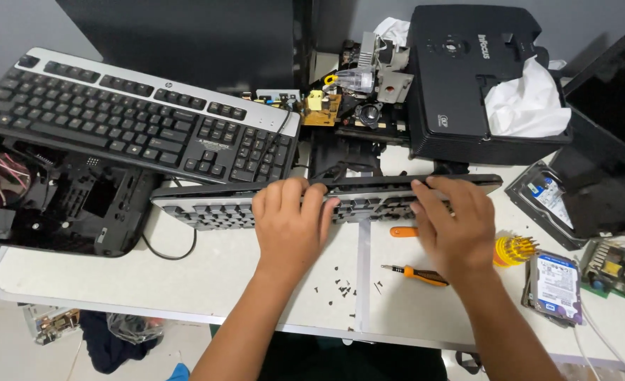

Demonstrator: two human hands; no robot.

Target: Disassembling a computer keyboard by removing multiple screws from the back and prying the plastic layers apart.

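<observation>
Keyboard frame [242,208], the stripped one, is what both hands are on: a long grey-and-black shell with rows of empty key sockets, lying flat across the middle of the white table [185,275], its back edge tucked just under the intact black-and-silver keyboard [129,116] that sits tilted over the left end. Behind it there's a black projector [467,77] with white cloth stuffed in its side, and an opened-up black case [58,204] on the far left. The left hand [291,222] lies palm-down on the middle of the frame, fingers curled over the far edge, gripping it. The right hand [453,222] does the same nearer the right end, fingers hooked over that same edge, wrist low to the table. Just by the right hand sits an orange-handled screwdriver [418,274], a hard drive [558,286] off to the right, and a scatter of tiny black screws [340,286] between the forearms.
</observation>
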